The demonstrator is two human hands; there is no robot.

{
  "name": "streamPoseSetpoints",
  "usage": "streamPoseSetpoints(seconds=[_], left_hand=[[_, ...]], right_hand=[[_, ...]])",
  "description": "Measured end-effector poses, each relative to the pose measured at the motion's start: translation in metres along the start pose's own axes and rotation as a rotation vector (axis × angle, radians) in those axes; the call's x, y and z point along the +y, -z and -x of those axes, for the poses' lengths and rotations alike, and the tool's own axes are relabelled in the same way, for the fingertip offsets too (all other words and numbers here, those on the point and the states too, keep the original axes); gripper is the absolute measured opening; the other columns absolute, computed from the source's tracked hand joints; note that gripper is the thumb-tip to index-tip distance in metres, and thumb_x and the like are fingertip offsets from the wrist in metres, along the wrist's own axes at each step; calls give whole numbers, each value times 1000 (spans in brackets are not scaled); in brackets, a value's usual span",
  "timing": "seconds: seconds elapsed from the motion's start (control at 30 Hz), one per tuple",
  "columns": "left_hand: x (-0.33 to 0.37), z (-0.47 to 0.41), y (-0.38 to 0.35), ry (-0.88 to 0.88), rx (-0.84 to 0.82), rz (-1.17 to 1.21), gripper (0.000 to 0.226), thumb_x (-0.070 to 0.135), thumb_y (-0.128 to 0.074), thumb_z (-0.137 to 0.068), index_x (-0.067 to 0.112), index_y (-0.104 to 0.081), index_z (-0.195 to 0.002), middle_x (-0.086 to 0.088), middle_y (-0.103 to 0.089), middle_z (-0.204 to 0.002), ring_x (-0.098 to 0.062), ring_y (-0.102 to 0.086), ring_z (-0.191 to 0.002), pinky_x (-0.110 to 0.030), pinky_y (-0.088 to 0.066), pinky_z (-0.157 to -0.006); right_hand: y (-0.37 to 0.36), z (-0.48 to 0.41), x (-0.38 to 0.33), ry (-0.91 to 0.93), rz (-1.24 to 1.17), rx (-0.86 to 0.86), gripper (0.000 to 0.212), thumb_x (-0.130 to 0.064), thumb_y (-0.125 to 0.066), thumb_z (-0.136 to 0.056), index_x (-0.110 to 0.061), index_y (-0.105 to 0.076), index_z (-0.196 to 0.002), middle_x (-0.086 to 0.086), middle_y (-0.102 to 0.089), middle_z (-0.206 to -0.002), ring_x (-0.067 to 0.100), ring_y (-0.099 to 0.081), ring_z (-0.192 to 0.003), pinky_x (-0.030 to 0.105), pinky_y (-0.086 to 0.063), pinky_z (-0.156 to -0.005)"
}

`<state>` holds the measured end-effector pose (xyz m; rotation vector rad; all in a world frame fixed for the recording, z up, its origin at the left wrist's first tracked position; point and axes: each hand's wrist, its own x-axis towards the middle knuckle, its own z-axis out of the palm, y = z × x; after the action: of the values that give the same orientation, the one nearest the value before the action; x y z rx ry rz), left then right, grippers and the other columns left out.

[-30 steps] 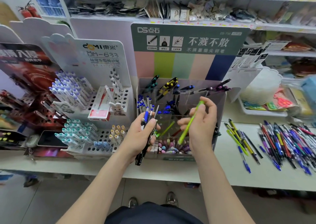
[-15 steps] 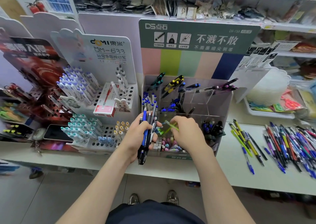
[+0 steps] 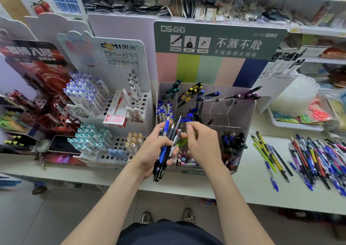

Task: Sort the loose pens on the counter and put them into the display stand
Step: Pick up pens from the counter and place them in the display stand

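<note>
You have a white counter in front: clear display stand at centre, white pen rack just beside it, left. Loose pens lie spread on your right.

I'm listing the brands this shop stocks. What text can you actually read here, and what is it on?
"DS点石": green sign, top left.
"不溅不散": same sign, large letters.
"不溅墨细尖钢笔": same sign, the line beneath.
"DOMI東米": white card.
"DM-633": same card, below the brand.
Too blurred or small to read: the red poster and the print on the pens in the left hand.
</note>
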<state>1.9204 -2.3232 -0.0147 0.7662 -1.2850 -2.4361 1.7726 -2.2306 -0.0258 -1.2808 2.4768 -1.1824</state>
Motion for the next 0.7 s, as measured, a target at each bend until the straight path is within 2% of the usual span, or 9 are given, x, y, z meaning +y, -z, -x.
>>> streamPoseSetpoints(seconds=[0.07,0.13,0.17,0.23,0.33,0.43,0.5,0.6,0.7], left_hand=[[1,-1,-1,16,-36,29,68,-8,-42,-93,29,-50,-150,-24,-63,-118,-25,-53,-68,-30,-40,-44],[3,-3,-4,29,-85,35,71,-8,-41,-91,30,-53,-150,-21,-55,-111,-25,-52,-68,-29,-39,-42],[4,-3,-6,32,-117,24,73,-7,-40,-89,30,-53,-150,-19,-53,-109,-26,-52,-67,-29,-39,-42],[6,-4,-11,48,-178,8,76,-7,-38,-88,32,-53,-151,-19,-53,-105,-27,-52,-66,-29,-40,-42],[10,-4,-16,129,-234,33,85,-4,-38,-85,45,-44,-154,-25,-45,-108,-28,-54,-61,-28,-40,-40],[13,-5,-19,161,-257,62,89,-2,-38,-84,55,-38,-154,-27,-48,-104,-28,-53,-58,-28,-40,-39],[14,-6,-18,158,-277,82,87,-4,-32,-89,55,-39,-152,-25,-58,-99,-28,-54,-58,-28,-40,-39],[15,-7,-19,163,-283,90,83,-3,-35,-89,53,-46,-149,-22,-61,-100,-28,-53,-60,-28,-41,-39],[13,-8,-21,160,-256,119,80,-1,-39,-84,49,-52,-145,-20,-63,-99,-27,-50,-63,-28,-41,-40]], right_hand=[[10,-1,-13,-162,-332,14,31,-30,-54,-110,-16,-78,-96,-3,-74,-81,12,-71,-75,34,-59,-71],[18,-4,-24,-300,-602,-131,21,-32,-61,-107,-23,-80,-103,-2,-79,-89,13,-76,-84,34,-62,-81],[21,-6,-26,-339,-657,-199,16,-28,-64,-105,-26,-80,-106,-2,-80,-93,15,-77,-89,37,-62,-85],[26,-9,-27,-425,-722,-290,18,-19,-64,-103,-23,-81,-104,1,-80,-95,17,-76,-90,35,-62,-83],[31,-14,-25,-530,-689,-376,25,-18,-57,-98,-7,-79,-97,14,-71,-85,19,-62,-76,29,-52,-65],[37,-15,-24,-592,-700,-420,28,-22,-60,-97,1,-76,-93,7,-59,-78,15,-45,-61,26,-37,-56],[42,-14,-25,-608,-816,-444,25,-21,-64,-100,-3,-79,-92,5,-63,-74,9,-47,-51,21,-40,-51],[49,-12,-29,-621,-932,-462,20,-19,-67,-102,-2,-78,-98,2,-69,-69,7,-58,-48,19,-47,-48],[48,-13,-28,-674,-934,-411,22,-19,-70,-101,1,-79,-102,4,-71,-72,6,-55,-46,17,-45,-44]])
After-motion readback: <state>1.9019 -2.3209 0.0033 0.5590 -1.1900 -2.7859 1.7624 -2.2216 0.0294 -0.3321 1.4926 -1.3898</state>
